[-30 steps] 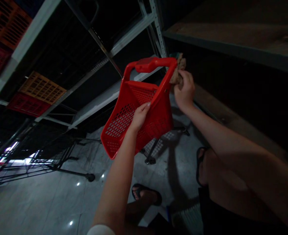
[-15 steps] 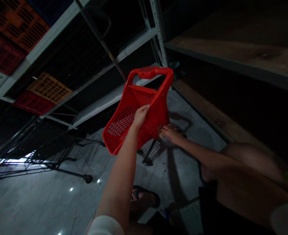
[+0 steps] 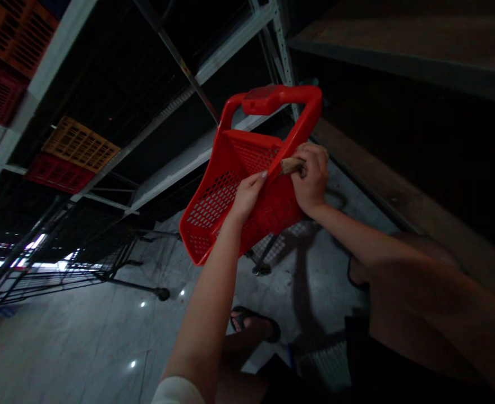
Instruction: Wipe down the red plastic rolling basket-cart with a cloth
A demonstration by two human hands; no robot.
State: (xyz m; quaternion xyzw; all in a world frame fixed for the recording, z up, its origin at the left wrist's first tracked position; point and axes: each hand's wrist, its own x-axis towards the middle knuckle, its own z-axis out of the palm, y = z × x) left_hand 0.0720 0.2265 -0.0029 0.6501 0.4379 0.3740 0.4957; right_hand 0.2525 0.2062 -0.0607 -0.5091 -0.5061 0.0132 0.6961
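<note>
Head view, red plastic shopping basket (image 3: 216, 202) held tilted in mid-air, left hand (image 3: 247, 196) closed on its side rim, right hand (image 3: 310, 177) pinching a brown rag (image 3: 292, 165) against that rim, metal shelving (image 3: 234, 47) behind, pale floor (image 3: 62, 348) below

Pretty sure this is a shop, probably a supermarket aisle or a storeroom-style store. You've got tall white metal shelving (image 3: 234, 50) with slotted uprights, orange and red plastic crates (image 3: 80, 145) stacked up on it, and bare wooden shelf boards (image 3: 399, 185) on the other side. Add a red plastic shopping basket (image 3: 214, 202) on wheels, a wire shopping cart (image 3: 83, 264) nearby, and a shiny tiled floor (image 3: 104, 336). Very much retail vibes.
</note>
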